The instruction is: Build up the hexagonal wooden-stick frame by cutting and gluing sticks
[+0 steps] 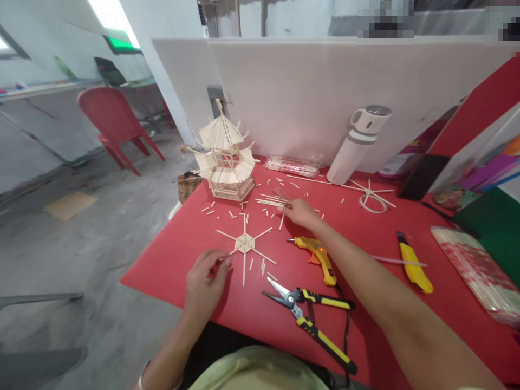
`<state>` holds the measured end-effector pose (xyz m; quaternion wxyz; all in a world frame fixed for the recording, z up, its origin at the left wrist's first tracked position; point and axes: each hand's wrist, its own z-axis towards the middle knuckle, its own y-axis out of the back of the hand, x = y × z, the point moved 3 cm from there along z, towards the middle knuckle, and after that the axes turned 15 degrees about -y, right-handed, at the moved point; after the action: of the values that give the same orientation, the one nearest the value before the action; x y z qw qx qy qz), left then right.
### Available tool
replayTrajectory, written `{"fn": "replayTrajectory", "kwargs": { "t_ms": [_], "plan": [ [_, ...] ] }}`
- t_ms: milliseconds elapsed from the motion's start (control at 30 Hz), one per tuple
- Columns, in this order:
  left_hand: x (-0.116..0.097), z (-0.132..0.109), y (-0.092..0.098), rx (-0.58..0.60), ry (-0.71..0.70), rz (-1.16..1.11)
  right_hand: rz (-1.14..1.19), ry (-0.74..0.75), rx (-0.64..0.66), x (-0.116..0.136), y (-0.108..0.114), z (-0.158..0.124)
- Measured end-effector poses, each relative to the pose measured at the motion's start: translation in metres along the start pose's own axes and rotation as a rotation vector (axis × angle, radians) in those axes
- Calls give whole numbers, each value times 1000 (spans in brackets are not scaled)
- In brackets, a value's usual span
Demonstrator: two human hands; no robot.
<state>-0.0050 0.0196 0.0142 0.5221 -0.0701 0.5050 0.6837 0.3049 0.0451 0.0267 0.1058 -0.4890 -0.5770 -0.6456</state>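
My left hand (206,279) is closed at the lower-left spoke of a flat hexagonal frame of wooden sticks (244,244), its thumb and forefinger pinching the spoke's outer end. Other spokes of the frame lie on the red tabletop (170,265). Farther off, my right hand (300,213) reaches to a small bunch of thin wooden sticks (268,202). Its fingers are drawn together at the stick ends, and what they hold is hidden. A small clear reddish piece (279,193) lies by those fingertips. Under my right forearm sits a yellow hot glue gun (319,257), its orange light on.
Yellow-black snips (290,298) lie with blades apart near the front edge. A stick-built pagoda model (225,157) stands at the back left. A white flask (357,143), a yellow utility knife (415,262) and packed sticks (473,271) are rightward. Cut stick pieces lie scattered.
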Motion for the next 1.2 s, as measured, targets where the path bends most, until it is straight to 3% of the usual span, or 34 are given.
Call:
{"fn": "replayTrajectory", "kwargs": {
  "t_ms": [133, 300, 433, 600, 733, 833, 900, 1000, 1100, 1200],
  "plan": [
    [3, -10, -2, 96, -54, 99, -228, 74, -15, 4, 10, -50],
    [-3, -17, -21, 211, -125, 148, -450, 238, 254, -15, 6, -155],
    [-16, -11, -41, 347, -190, 355, -488, 127, 168, -41, -6, -194],
    [-25, -2, -51, 484, -202, 562, -547, 106, -7, -45, -10, -207],
    [-22, -5, -51, 602, -200, 590, -578, 166, -84, -50, 2, -207],
    [-18, -12, -52, 634, -176, 583, -675, 13, -278, -66, 21, -188],
    [-17, -15, -52, 597, -149, 561, -718, -175, -320, -78, 30, -171],
    [-19, -18, -48, 464, -132, 432, -673, -358, -192, -91, 31, -151],
    [-20, -20, -38, 321, -148, 238, -577, -393, -106, -97, 30, -143],
    [-20, -25, -32, 273, -205, 84, -499, -397, -74, -104, 32, -141]
  ]
}}
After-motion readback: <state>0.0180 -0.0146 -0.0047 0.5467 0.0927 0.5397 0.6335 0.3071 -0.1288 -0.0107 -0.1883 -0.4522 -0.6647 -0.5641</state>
